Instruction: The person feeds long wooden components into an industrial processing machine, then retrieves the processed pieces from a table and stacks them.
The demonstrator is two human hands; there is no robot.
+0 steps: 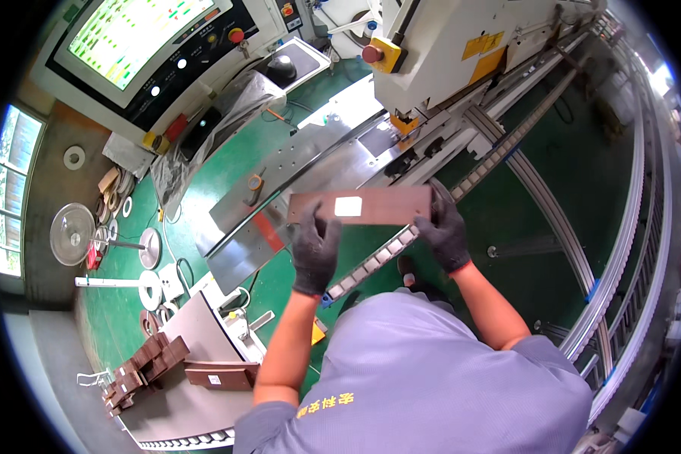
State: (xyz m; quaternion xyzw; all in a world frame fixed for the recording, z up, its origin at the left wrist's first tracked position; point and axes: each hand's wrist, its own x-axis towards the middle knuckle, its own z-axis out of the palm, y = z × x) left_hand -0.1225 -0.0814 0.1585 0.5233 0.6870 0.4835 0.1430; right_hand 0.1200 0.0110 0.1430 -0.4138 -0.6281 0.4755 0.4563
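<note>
A long reddish-brown board with a white label spans the gap between my two gloved hands, held level in front of me. My left hand, in a dark glove, grips its left end from the near side. At the other end, my right hand has its fingers wrapped round the board's short edge. Just beyond lies the machine's metal bed, with a small tape roll on it and a red strip nearer me.
A control console with a lit screen stands far left. The white machine head carries a red button. At lower left, a side table bears brown pieces. A roller rail crosses before me; curved rails run along the right.
</note>
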